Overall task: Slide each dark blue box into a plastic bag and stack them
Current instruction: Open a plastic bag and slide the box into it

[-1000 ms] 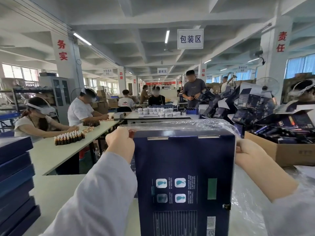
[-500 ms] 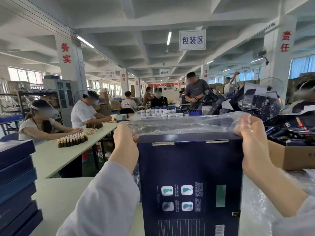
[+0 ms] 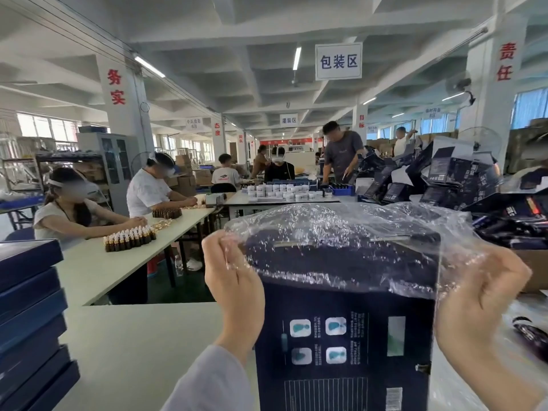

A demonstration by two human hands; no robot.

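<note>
Clear plastic bag [image 3: 341,241] caps the upper end of the dark blue box [image 3: 344,336], which I see standing upright right before the camera, printed face toward me and lower end out of frame. The film reaches only partway down it. The left hand [image 3: 234,280] is curled tight, pinching the bag's left edge beside the box's upper corner. The right hand [image 3: 480,295] grips crinkled film against the box's right side. A pale table [image 3: 133,345] lies beneath, with a stack of dark blue boxes [image 3: 26,321] at its left edge. Farther off, small brown bottles [image 3: 129,240] stand in rows on a long table [image 3: 98,268] before 2 seated workers [image 3: 68,215]. Beyond them, white jars [image 3: 281,191] sit under a hanging sign [image 3: 338,61].
</note>
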